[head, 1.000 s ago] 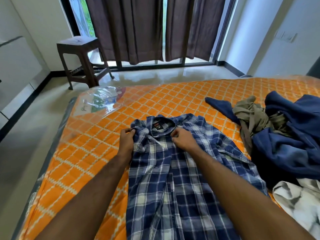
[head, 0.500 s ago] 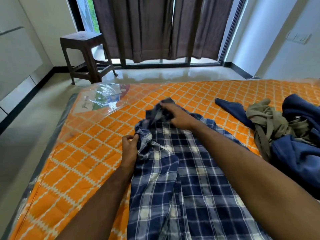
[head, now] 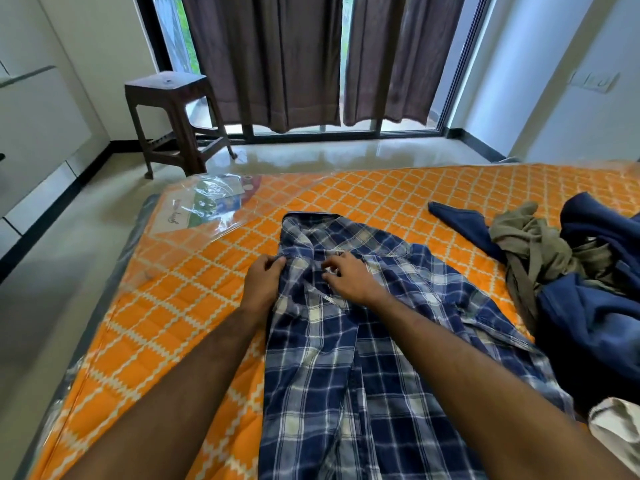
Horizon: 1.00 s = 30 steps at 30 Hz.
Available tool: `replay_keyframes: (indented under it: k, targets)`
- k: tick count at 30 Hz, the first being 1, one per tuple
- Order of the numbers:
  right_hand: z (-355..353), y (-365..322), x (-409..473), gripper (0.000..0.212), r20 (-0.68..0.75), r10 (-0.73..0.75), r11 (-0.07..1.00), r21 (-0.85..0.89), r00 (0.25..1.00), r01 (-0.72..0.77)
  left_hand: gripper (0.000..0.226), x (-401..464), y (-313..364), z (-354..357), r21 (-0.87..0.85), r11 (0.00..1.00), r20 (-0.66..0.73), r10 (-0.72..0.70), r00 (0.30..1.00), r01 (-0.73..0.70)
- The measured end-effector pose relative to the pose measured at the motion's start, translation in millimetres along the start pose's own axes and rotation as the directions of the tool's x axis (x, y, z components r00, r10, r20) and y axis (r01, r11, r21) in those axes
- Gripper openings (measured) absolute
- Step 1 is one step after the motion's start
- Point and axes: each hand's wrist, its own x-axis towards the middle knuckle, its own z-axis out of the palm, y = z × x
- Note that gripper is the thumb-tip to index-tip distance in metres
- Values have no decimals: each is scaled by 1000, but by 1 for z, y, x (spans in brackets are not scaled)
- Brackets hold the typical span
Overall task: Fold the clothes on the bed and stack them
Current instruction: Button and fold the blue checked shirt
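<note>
On the bed: the plaid shirt (head: pixel 346 341) is lying front-up on the orange mattress (head: pixel 194 306), collar end pointing away from the person, likely so the front can be squared before folding.
Left hand: the left hand (head: pixel 261 284) is pinching the shirt's left shoulder edge between curled fingers and thumb, apparently anchoring that side.
Right hand: the right hand (head: pixel 349 278) is resting just beside it on the placket, fingers curled down onto the cloth; whether they are pinching fabric I cannot tell.
Beyond the fingertips: the collar (head: pixel 298 230) is lying flattened.
Right of the right hand: a heap of unfolded clothes (head: pixel 571 271) is waiting, well apart.
Stage: folding seems to be only beginning.
</note>
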Motion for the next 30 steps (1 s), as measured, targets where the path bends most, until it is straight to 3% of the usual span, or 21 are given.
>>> replay_keyframes:
  k: [4, 7, 10, 12, 13, 15, 17, 18, 21, 23, 25, 27, 28, 30]
  targets:
    - [-9, -16, -6, 35, -16, 71, 946, 317, 997, -62, 37, 2, 9, 0, -83, 990, 25, -109, 994, 111]
    - [-18, -28, -2, 47, 94, 146, 785, 594, 985, -173, 49, -13, 11, 8, 22, 1000, 191, 6, 982, -10]
    - [-20, -31, 6, 34, 93, 159, 798, 574, 983, -184, 42, -23, 7, 20, 91, 969, 357, 183, 916, -229]
    - [-21, -25, 15, 9, -24, 224, 852, 491, 974, -183, 31, -22, 7, 24, 211, 920, 371, 238, 897, -331]
    - [-22, -23, 18, 8, -70, 257, 854, 484, 964, -192, 30, -21, 7, 25, 262, 908, 356, 225, 907, -327]
    - [-26, -20, 25, 22, -111, 288, 836, 514, 951, -193, 40, -18, 8, 25, 289, 922, 312, 164, 936, -258]
    - [-32, -22, 30, 17, -142, 278, 843, 511, 950, -170, 44, -15, 9, 24, 299, 933, 306, 107, 946, -202]
    - [-34, -23, 33, 14, -164, 267, 854, 497, 950, -155, 45, -13, 10, 24, 319, 926, 320, 94, 943, -200]
    - [-38, -28, 39, 29, -216, 256, 860, 496, 942, -120, 48, -5, 8, 25, 331, 919, 362, 85, 928, -213]
    - [-38, -33, 36, 40, -142, 241, 768, 633, 960, -99, 55, 2, 7, 24, 284, 944, 380, 51, 924, -169]
    - [-33, -37, 28, 50, -1, 197, 560, 821, 980, -112, 57, 7, 9, 23, 212, 976, 353, -23, 935, -56]
    - [-27, -36, 12, 49, 44, 185, 383, 917, 982, -113, 53, 10, 15, 22, 127, 990, 333, -102, 937, 63]
    - [-22, -32, 2, 46, 42, 189, 360, 926, 981, -109, 53, 11, 19, 21, 104, 987, 330, -151, 932, 123]
    - [-8, -25, -19, 47, 41, 159, 445, 889, 986, -109, 61, 15, 27, 20, 101, 973, 332, -229, 915, 206]
